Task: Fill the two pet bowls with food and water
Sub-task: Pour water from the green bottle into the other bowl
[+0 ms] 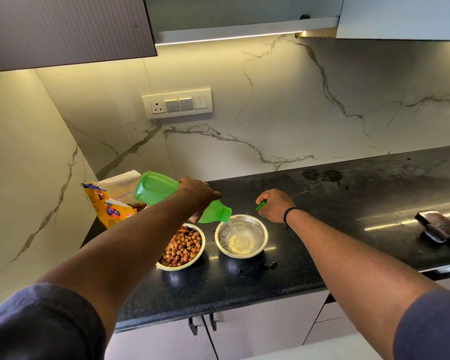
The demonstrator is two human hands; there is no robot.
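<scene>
Gripping green bottle, left hand pours into bowl.

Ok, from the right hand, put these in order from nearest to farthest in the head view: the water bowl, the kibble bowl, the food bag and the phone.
From the right hand, which grips a green cap:
1. Water bowl, just below and left of it.
2. Kibble bowl, further left, beside the water bowl.
3. Phone, far right on the counter.
4. Food bag, far left by the wall; close to the phone's distance, so ranks 3 and 4 are uncertain.

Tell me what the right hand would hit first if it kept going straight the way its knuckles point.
Probably nothing on the black counter: the right hand, holding a green cap, points toward the marble wall. Depth is unclear.
</scene>
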